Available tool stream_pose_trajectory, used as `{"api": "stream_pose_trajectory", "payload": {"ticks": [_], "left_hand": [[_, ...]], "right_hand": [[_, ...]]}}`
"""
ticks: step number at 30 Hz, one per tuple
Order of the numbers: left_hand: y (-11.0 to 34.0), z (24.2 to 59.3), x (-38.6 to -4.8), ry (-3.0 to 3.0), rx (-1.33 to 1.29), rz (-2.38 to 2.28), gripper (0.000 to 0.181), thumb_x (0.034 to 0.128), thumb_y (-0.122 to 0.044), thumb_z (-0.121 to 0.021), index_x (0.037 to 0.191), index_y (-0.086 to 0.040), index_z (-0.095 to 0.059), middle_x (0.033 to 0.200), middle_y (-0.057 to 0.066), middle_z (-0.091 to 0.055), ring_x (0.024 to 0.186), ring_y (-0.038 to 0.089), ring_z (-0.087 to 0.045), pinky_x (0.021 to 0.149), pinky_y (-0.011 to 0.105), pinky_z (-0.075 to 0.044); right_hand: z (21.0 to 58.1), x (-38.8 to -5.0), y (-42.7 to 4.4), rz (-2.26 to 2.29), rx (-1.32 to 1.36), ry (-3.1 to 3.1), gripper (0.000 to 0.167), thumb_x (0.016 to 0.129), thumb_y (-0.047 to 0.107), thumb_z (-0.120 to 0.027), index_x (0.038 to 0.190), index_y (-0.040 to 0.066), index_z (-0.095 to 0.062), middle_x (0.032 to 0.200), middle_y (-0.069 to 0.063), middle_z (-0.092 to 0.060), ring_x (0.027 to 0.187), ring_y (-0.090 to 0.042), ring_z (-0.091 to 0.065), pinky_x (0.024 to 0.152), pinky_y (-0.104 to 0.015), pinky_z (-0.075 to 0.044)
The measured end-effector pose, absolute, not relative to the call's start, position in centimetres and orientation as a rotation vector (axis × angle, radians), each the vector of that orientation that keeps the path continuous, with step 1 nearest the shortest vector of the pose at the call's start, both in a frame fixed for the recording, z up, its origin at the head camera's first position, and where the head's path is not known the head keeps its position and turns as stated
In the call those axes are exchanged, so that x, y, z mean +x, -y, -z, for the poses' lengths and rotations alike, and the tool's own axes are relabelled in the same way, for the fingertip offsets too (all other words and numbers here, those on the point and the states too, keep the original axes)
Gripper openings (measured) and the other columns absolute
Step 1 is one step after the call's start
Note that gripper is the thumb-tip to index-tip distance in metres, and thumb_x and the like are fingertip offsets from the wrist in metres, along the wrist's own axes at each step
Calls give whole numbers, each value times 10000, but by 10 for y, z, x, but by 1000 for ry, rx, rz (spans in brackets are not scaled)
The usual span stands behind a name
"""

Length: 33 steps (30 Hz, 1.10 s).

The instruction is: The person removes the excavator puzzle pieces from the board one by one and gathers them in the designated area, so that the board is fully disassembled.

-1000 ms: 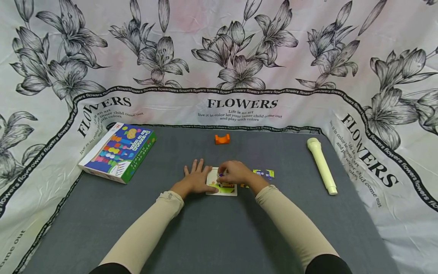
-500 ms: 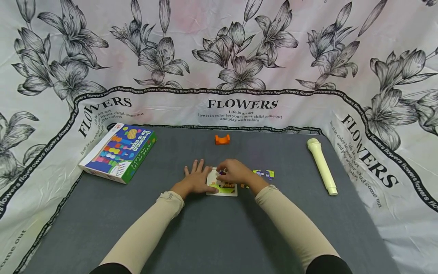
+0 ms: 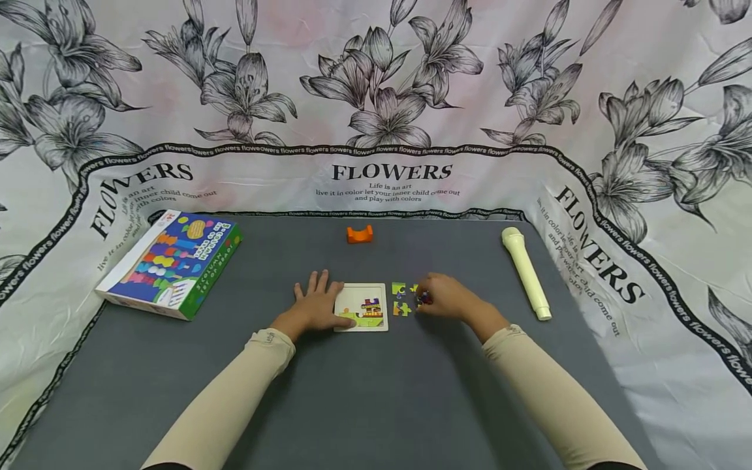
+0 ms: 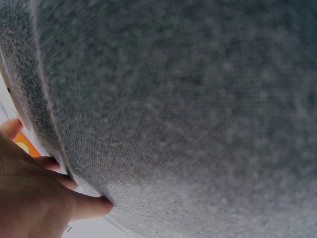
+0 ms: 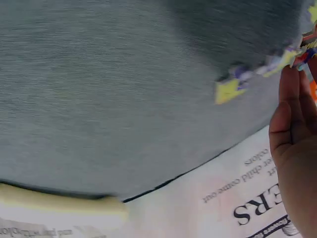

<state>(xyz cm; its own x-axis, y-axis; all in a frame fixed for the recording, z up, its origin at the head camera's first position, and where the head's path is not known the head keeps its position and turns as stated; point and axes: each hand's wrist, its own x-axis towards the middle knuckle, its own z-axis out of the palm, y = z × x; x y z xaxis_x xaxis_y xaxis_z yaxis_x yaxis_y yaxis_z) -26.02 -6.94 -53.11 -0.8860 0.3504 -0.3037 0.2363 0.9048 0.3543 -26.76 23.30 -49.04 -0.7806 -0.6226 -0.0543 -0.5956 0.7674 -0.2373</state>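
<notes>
A pale square puzzle tray (image 3: 352, 295) lies mid-table in the head view, with joined colourful pieces (image 3: 372, 312) in its lower part. My left hand (image 3: 317, 308) rests with spread fingers on its left edge, thumb at the lower left corner. To the tray's right are loose yellow-green pieces (image 3: 399, 289). Beside them my right hand (image 3: 449, 299) pinches a dark multicoloured piece (image 3: 424, 297) in its fingertips; the right wrist view also shows this piece (image 5: 303, 53). Part of the loose group is hidden by that hand.
A blue and green game box (image 3: 176, 258) lies at the left. An orange curved block (image 3: 360, 234) stands behind the tray. A pale yellow cylinder (image 3: 527, 274) lies at the right, and a flowered cloth (image 3: 390, 189) borders the grey table.
My right hand has moved right, from over the tray to the loose pieces, uncovering the tray's joined pieces. My left hand stays at the tray's edge. The head view has shifted right.
</notes>
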Motion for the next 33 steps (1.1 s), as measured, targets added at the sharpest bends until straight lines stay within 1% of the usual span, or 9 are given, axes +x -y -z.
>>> {"api": "stream_pose_trajectory", "payload": {"ticks": [4, 10, 16, 23, 27, 31, 33], "left_hand": [[75, 527, -259, -2710, 425, -441, 973, 792, -647, -661, 1542, -158, -278, 1615, 222, -14, 1472, 441, 69, 1075, 734, 13], [74, 525, -258, -2697, 422, -459, 976, 789, -639, -669, 1540, -148, -285, 1611, 231, -18, 1470, 450, 65, 1070, 739, 15], [70, 525, -258, -2690, 425, -456, 974, 791, -638, -668, 1541, -151, -282, 1613, 226, -16, 1470, 445, 72, 1070, 738, 18], [68, 523, -258, -2690, 447, -442, 969, 792, -642, -666, 1539, -155, -286, 1614, 223, -26, 1471, 449, 56, 1073, 737, 11], [68, 524, -259, -2694, 441, -434, 963, 792, -645, -663, 1540, -169, -287, 1618, 210, -24, 1475, 435, 63, 1080, 727, 18], [70, 526, -259, -2701, 424, -427, 964, 791, -653, -659, 1542, -180, -285, 1620, 202, -21, 1477, 428, 65, 1084, 722, 15], [71, 528, -258, -2698, 421, -428, 963, 791, -656, -656, 1543, -182, -284, 1620, 202, -19, 1477, 427, 65, 1084, 722, 15]], "right_hand": [[497, -264, -235, 319, -943, -2848, 276, 789, 261, -802, 979, 70, -738, 953, -72, -619, 834, -188, -570, 735, -416, -503], [504, -261, -231, 313, -968, -2858, 264, 776, 262, -810, 955, 81, -738, 944, -64, -618, 825, -181, -581, 726, -407, -513], [510, -259, -232, 283, -910, -2868, 269, 791, 268, -800, 978, 87, -734, 957, -68, -617, 828, -189, -580, 743, -431, -499], [509, -257, -231, 301, -878, -2901, 298, 778, 301, -815, 985, 100, -740, 990, -47, -638, 895, -195, -610, 809, -449, -497], [503, -259, -214, 355, -940, -2909, 284, 794, 287, -805, 997, 101, -736, 970, -26, -646, 882, -179, -613, 795, -440, -487], [502, -262, -188, 396, -1106, -2867, 264, 819, 224, -782, 1032, 77, -725, 981, -44, -676, 883, -188, -627, 768, -425, -486], [504, -264, -177, 407, -1125, -2836, 256, 826, 191, -771, 1050, 77, -723, 1012, -47, -692, 922, -196, -640, 792, -430, -491]]}}
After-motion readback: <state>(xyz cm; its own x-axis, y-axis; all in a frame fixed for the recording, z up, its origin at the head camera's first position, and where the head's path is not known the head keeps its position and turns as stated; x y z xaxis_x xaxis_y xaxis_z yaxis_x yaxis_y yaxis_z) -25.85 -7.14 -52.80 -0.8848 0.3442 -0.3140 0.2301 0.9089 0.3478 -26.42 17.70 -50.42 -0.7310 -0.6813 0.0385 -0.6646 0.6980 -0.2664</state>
